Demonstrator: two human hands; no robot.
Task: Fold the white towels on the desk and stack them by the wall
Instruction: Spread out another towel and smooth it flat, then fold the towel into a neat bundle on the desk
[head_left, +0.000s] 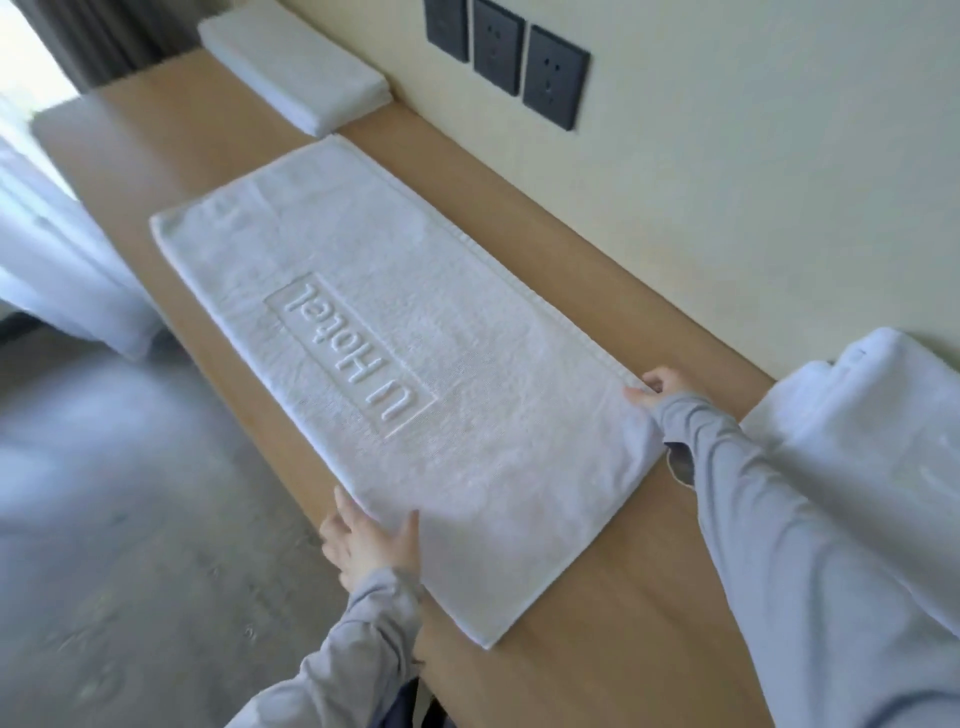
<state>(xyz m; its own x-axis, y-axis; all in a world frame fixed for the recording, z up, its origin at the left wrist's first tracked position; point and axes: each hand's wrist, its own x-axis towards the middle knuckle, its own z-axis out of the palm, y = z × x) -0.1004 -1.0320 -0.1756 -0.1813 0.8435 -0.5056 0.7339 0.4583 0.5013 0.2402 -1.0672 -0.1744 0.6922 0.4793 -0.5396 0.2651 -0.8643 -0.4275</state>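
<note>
On desk (597, 649), white towel (415, 322) lay spread flat, long way running near to far, "U Hotel" emboss up. Left hand (371, 543) at near-left edge: fingers looked straight alongside edge, thumb on top, pinch or not cannot tell. Right hand (657, 387) at near-right corner, fingers curled, pinching corner. Folded towel stack (296, 73) sat far left against wall (753, 156), just beyond spread towel's far end. Loose towel heap (857, 415) at right by wall, partly hidden behind right sleeve. Three dark sockets (553, 78) on wall. Curtain (52, 234) at left.

spread towel (395, 364) on desk (597, 623); folded stack (296, 67) behind, by wall (727, 156); heap (857, 415) right
</note>
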